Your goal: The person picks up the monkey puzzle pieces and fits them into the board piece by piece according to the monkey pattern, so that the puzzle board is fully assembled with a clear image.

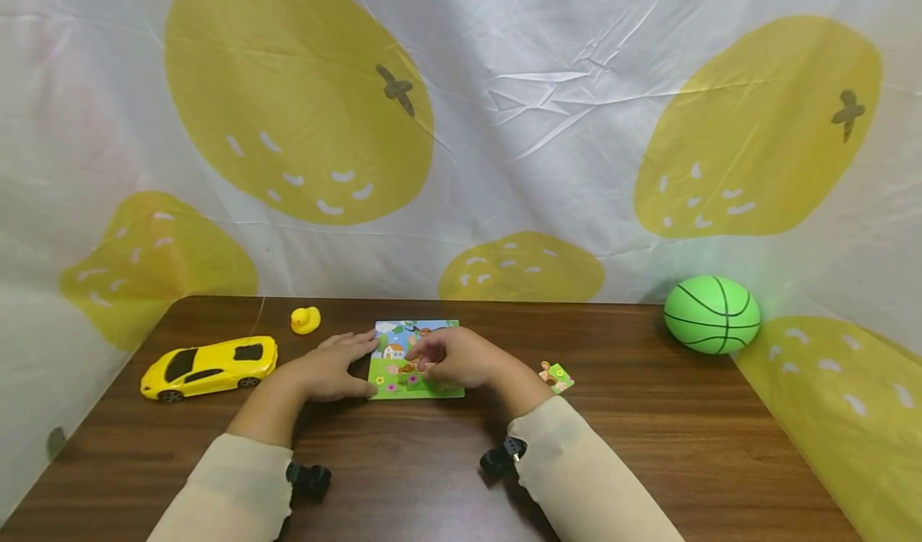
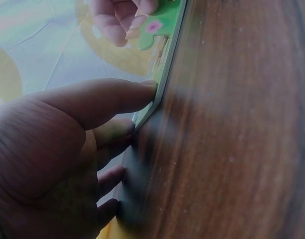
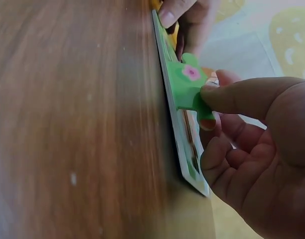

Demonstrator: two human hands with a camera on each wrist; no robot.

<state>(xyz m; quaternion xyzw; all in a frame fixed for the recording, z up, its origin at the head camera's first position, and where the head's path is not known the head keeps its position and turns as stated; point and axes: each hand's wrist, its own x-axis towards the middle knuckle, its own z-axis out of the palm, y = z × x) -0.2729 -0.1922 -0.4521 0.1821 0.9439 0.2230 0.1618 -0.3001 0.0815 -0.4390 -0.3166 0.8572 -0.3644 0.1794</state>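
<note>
A jigsaw puzzle board (image 1: 383,374) with a house and meadow picture lies flat on the table. Over its lower middle, my right hand (image 1: 464,358) pinches a green puzzle piece (image 3: 186,84) with a pink flower between thumb and fingers. That piece stands tilted, its lower edge at the board's near side in the right wrist view. My left hand (image 1: 327,367) rests at the board's left side, fingers extended, with the thumb touching the near left corner in the left wrist view. To the right of the board lies a loose puzzle piece (image 1: 559,376), close to my right forearm.
A yellow toy car (image 1: 212,367) stands left of my left hand, with a yellow rubber duck (image 1: 306,320) behind it. At the back right sits a green ball (image 1: 711,315). A fruit-print cloth (image 1: 461,142) hangs behind the wooden table (image 1: 648,446).
</note>
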